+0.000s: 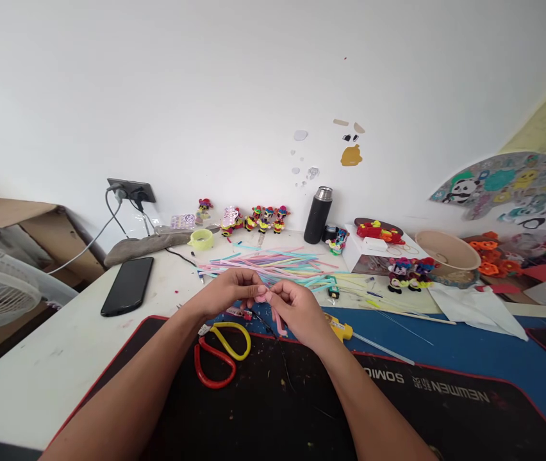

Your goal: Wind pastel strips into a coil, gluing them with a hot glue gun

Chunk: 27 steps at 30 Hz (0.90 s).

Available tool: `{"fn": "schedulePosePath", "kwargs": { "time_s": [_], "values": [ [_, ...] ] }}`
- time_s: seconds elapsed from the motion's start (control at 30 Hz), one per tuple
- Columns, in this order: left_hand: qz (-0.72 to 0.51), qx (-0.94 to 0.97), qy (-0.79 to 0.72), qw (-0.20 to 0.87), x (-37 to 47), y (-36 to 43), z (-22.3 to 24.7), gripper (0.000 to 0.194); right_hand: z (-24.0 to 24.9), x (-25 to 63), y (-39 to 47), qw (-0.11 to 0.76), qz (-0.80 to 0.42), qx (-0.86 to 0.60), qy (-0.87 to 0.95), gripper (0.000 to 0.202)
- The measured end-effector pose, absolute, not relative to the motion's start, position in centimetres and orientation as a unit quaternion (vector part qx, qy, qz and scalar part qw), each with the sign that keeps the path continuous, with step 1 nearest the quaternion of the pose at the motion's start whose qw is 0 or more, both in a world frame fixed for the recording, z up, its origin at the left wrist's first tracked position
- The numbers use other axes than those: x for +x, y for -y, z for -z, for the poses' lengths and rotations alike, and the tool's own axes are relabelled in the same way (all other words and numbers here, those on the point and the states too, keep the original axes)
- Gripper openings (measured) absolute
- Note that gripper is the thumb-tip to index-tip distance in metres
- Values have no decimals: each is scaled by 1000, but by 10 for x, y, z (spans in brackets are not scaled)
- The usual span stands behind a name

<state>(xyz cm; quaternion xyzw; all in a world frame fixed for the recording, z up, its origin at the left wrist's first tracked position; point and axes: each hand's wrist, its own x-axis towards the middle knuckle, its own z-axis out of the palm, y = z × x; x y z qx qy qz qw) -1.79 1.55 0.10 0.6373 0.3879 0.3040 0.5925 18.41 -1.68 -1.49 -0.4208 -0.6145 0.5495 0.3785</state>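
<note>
Both of my hands meet near the middle of the view, above the back edge of the black mat. Thumb and fingers of my left hand (pixel 236 291) pinch one side of a small pink fuzzy stem (pixel 280 323). My right hand (pixel 295 307) pinches it from the other side, and its bent end hangs below the fingers. Beneath my left hand lie scissors (pixel 215 385) with one red and one yellow handle. A pile of pastel fuzzy stems (pixel 273 264) spreads behind my hands.
A yellow glue gun (pixel 341 328) lies right of my right hand. Farther back stand a black bottle (pixel 318 216), small colourful figures (pixel 266 219) and a white box (pixel 373 259). A phone (pixel 127 286) and a fan (pixel 1 291) are at left, a round bowl (pixel 448 250) at right.
</note>
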Motion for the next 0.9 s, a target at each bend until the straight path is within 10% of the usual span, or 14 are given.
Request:
{"fn": "schedulePosePath", "kwargs": {
  "time_s": [0.53, 0.9],
  "values": [
    [-223, 747, -611, 132, 1, -18, 33, 35, 6, 188, 12, 498, -553, -431, 510, 33],
    [-202, 755, -611, 124, 9, -19, 40, 31, 8, 185, 12, 489, -554, -419, 527, 33]
  ]
}}
